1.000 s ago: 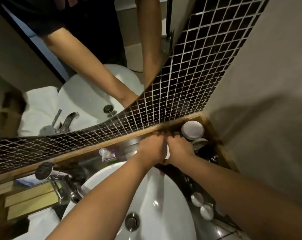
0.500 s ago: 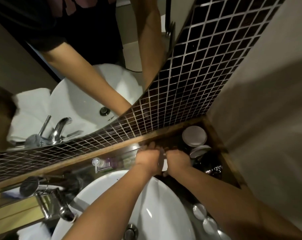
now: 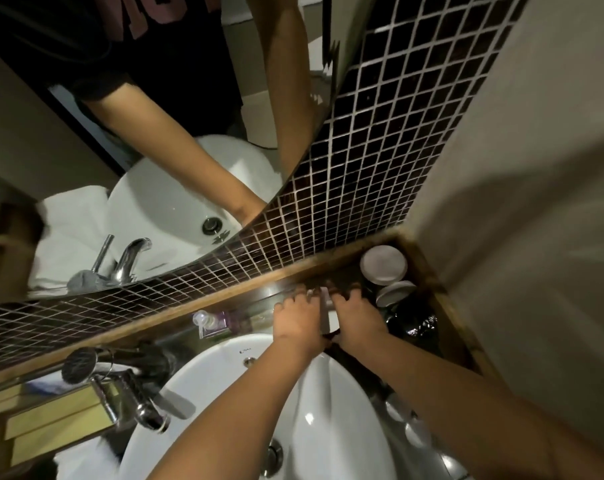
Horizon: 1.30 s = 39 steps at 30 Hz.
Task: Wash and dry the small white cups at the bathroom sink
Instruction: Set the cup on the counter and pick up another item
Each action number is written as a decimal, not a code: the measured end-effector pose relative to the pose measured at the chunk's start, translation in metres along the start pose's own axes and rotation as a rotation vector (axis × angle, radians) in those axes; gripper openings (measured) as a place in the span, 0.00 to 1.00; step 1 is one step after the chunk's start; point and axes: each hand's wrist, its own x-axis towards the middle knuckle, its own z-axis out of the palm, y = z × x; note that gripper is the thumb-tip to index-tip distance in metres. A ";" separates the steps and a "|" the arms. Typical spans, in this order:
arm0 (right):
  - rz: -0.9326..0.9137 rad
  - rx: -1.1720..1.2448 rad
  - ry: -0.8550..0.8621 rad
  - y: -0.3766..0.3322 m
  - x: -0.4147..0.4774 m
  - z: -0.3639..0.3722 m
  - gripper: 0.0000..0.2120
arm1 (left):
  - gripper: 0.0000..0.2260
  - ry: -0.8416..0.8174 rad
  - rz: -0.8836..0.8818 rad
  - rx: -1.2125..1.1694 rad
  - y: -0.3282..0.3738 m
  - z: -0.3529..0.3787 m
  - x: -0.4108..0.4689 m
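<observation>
My left hand (image 3: 295,320) and my right hand (image 3: 357,317) are side by side on the dark counter behind the white sink (image 3: 224,393). Pressed between them is a small white cup (image 3: 328,315); only a narrow strip of it shows, and the palms hide the rest. The fingers of both hands reach forward toward the wooden ledge under the tiles. Two more small white cups (image 3: 396,410) (image 3: 419,435) lie on the counter to the right of the basin, partly behind my right forearm.
A chrome tap (image 3: 134,403) stands left of the basin. Two white-lidded jars (image 3: 383,265) fill the back right corner above a crinkled black bag (image 3: 415,325). A small clear bottle (image 3: 207,323) stands behind the sink. A mirror and dark mosaic tiles (image 3: 380,150) rise behind.
Both hands have stayed together at the back of the counter, with the fingers stretched a little further forward. The view has moved closer and tipped upward.
</observation>
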 end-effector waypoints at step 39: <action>-0.019 -0.094 -0.038 0.124 -0.136 0.098 0.24 | 0.18 -0.052 0.403 0.121 0.134 0.068 -0.078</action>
